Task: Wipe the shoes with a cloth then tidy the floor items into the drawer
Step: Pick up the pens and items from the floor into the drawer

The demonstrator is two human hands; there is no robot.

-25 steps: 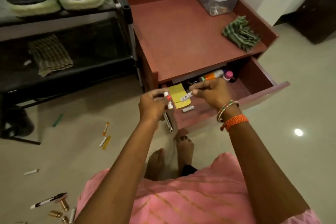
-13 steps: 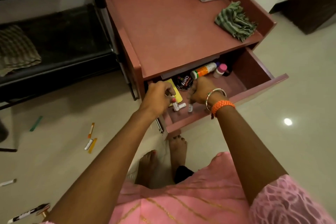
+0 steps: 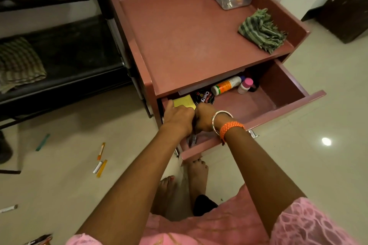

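Now my left hand point(image 3: 177, 116) and right hand point(image 3: 205, 117) touch, knuckles up, inside the open drawer point(image 3: 256, 121); I cannot tell their grip.

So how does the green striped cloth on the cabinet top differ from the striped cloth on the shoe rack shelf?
The green cloth is crumpled into a loose heap with frayed edges sticking out; the rack cloth is folded fairly flat. The green cloth lies on the red cabinet top, in good light; the rack cloth lies on the black shoe rack's lower shelf, in shadow, and looks duller and browner. Both are striped, and neither hand touches them.
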